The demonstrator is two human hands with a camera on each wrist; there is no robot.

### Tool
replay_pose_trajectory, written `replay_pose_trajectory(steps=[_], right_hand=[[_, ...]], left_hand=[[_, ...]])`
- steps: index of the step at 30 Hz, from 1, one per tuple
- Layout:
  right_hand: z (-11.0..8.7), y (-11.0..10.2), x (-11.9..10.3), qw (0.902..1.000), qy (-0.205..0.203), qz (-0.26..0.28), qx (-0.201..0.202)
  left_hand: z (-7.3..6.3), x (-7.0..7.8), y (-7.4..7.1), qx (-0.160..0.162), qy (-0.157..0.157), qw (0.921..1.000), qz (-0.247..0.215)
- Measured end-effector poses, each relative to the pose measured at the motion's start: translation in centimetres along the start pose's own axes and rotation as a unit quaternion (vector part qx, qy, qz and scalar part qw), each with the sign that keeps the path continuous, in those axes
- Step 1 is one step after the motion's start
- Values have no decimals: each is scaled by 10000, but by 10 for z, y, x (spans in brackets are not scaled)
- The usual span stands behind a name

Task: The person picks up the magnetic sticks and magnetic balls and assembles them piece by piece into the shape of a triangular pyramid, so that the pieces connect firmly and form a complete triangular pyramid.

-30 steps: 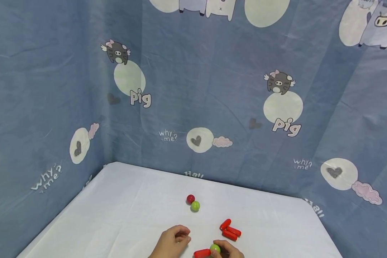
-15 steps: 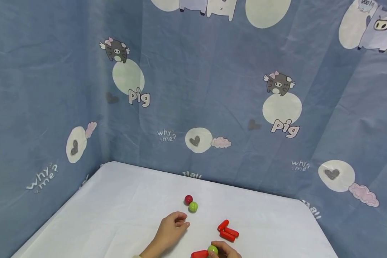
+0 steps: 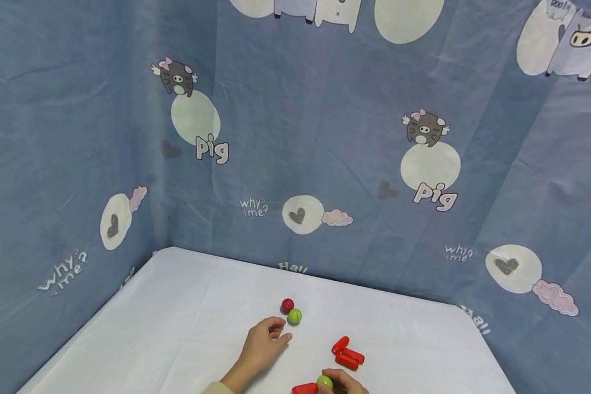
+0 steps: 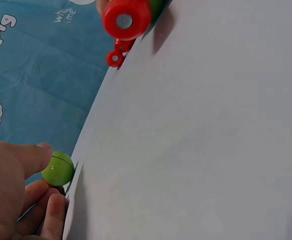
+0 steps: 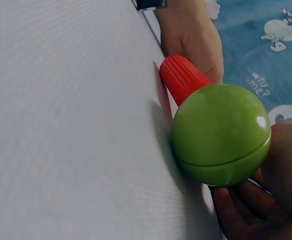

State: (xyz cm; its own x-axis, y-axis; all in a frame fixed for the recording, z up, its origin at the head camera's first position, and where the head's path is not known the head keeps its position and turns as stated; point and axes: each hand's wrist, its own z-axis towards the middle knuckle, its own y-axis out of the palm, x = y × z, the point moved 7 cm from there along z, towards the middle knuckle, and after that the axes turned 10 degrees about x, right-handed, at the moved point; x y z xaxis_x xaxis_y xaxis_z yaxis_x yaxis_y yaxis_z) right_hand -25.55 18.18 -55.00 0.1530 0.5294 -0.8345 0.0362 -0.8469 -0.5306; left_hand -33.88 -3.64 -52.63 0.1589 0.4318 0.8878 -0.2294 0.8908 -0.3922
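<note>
At the bottom of the head view my right hand (image 3: 348, 382) pinches a green ball (image 3: 324, 380) between thumb and fingers, low over the white table. A red rod (image 3: 304, 388) with ridged sides sticks out leftward from that ball, end against it. The left wrist view shows a silvery disc in the rod's free end (image 4: 124, 21). Farther forward, my left hand (image 3: 263, 345) holds nothing, its thumb and fingers apart and loosely bent. Its fingertips are just short of a second green ball (image 3: 294, 316), which sits against a dark red ball (image 3: 288, 305).
Three more red rods (image 3: 347, 361) lie close together on the white tabletop (image 3: 202, 306), forward of my right hand. Blue cloth (image 3: 295, 137) printed with cartoon pigs hangs behind the table and along its left side.
My left hand has moved forward, away from the red rod and up to the far green ball. The right hand keeps its grip on the near ball, and the rod stays against it.
</note>
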Motion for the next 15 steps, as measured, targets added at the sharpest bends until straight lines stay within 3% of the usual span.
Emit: replay_pose_trajectory(steps=[4, 15], right_hand=[[1, -1, 1, 10000, 10, 57, 8], [-1, -1, -2, 10000, 17, 82, -22]], left_hand=[[4, 1, 3, 180, 269, 9994, 129], [17, 1, 11, 375, 366, 9982, 302]])
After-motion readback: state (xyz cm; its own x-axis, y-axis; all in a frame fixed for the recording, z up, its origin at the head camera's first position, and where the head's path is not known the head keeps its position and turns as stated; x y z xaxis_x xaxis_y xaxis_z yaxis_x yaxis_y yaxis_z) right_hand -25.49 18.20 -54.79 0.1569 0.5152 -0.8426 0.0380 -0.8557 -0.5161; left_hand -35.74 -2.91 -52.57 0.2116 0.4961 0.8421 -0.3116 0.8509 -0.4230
